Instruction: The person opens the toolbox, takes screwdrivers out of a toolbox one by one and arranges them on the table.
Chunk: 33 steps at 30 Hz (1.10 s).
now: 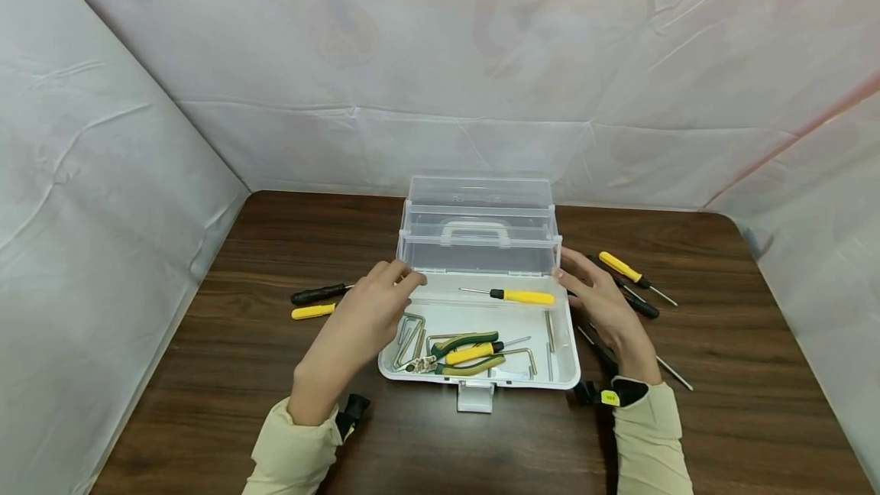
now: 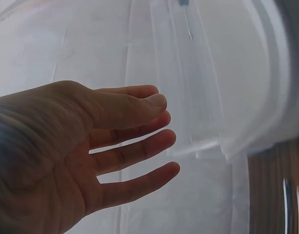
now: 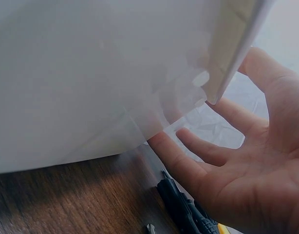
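A white toolbox (image 1: 481,327) stands on the table with its clear lid (image 1: 474,239) raised at the back. A yellow-handled screwdriver (image 1: 525,296) lies across its rear part. In front are pliers (image 1: 467,342) with green-and-yellow handles, another yellow screwdriver (image 1: 470,353) and several hex keys (image 1: 412,331). My left hand (image 1: 374,308) is over the box's left rear corner; in the left wrist view its fingers (image 2: 140,153) are spread and grip nothing. At the right rear corner, my right hand (image 1: 605,308) touches the box side with extended fingers (image 3: 227,114).
Left of the box lie a black-handled screwdriver (image 1: 318,294) and a yellow-handled one (image 1: 312,312). To the right are several screwdrivers, among them a yellow-handled one (image 1: 622,269). White cloth walls (image 1: 440,82) stand behind and beside the brown table (image 1: 227,388).
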Motion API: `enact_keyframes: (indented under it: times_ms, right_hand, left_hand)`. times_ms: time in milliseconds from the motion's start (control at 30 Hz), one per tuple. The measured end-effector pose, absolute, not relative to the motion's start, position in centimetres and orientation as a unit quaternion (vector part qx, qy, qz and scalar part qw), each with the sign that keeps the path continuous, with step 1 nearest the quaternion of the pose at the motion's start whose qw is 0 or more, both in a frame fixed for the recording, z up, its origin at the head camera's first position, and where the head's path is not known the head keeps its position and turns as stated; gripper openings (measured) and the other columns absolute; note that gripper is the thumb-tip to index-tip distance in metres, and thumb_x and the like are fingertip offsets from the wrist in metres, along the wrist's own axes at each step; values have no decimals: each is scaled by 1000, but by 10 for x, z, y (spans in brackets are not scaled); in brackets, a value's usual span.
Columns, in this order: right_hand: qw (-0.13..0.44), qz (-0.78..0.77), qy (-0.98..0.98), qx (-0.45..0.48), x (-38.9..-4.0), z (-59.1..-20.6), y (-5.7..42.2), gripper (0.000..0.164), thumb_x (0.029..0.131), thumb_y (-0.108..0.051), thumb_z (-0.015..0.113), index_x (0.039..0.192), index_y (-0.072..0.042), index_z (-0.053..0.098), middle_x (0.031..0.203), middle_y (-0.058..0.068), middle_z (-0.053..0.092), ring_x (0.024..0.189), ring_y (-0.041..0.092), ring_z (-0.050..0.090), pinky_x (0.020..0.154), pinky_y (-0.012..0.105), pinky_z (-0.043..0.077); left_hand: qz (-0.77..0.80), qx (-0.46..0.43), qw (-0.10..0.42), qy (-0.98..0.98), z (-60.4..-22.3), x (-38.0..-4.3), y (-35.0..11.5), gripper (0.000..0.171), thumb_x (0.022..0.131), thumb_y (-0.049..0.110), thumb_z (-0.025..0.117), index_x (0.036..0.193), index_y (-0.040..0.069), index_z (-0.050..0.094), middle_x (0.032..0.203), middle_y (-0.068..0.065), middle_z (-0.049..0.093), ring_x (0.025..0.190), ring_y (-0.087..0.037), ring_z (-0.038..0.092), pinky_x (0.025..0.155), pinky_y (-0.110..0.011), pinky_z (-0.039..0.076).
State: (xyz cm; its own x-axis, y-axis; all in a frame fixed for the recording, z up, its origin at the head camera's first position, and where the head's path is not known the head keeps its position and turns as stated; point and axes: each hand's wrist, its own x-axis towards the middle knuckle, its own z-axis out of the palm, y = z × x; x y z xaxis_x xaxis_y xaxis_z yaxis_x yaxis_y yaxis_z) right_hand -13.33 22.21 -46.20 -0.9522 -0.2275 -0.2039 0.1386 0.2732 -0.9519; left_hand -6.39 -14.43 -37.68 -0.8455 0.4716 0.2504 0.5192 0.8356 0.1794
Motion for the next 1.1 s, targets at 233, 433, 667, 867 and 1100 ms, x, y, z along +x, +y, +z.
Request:
enact_keyframes:
  times_ms: [233, 433, 667, 867, 1100]
  right_hand:
    - [152, -602, 784, -25, -134, -463, 222, 66, 107, -40, 59, 164, -16, 34, 172, 15, 26, 146, 42, 43, 110, 61, 48]
    - [152, -602, 784, -29, -134, -463, 223, 66, 107, -39, 59, 164, -17, 34, 172, 15, 25, 145, 42, 45, 109, 59, 50]
    - [154, -603, 782, -30, -134, -463, 223, 66, 107, -39, 59, 164, -17, 34, 172, 14, 25, 148, 41, 43, 109, 58, 50]
    - [154, -603, 782, -29, -133, -462, 222, 66, 107, -40, 59, 164, -17, 34, 172, 14, 24, 147, 42, 44, 109, 58, 50]
    - [154, -603, 782, -26, -134, -462, 223, 65, 107, -39, 59, 164, -17, 34, 172, 14, 24, 147, 42, 43, 110, 61, 48]
  left_hand:
    - [-133, -287, 96, -944, -375, -64, -128, 39, 91, -9, 72, 125, 11, 70, 116, -8, 68, 108, -24, 65, 87, -35, 59]
    - [-134, -302, 97, -939, -375, -65, -114, 37, 94, -6, 71, 126, 12, 69, 117, -7, 68, 111, -25, 66, 91, -36, 59]
    - [-145, -311, 87, -935, -374, -68, -100, 36, 95, -4, 71, 126, 14, 68, 115, -5, 67, 109, -25, 65, 89, -36, 58]
    - [-146, -324, 90, -931, -374, -71, -87, 34, 96, -4, 68, 126, 12, 68, 116, -6, 68, 105, -23, 65, 84, -33, 59]
    - [-137, -335, 98, -927, -374, -78, -72, 34, 97, -5, 66, 126, 13, 68, 115, -5, 68, 107, -23, 65, 89, -32, 57]
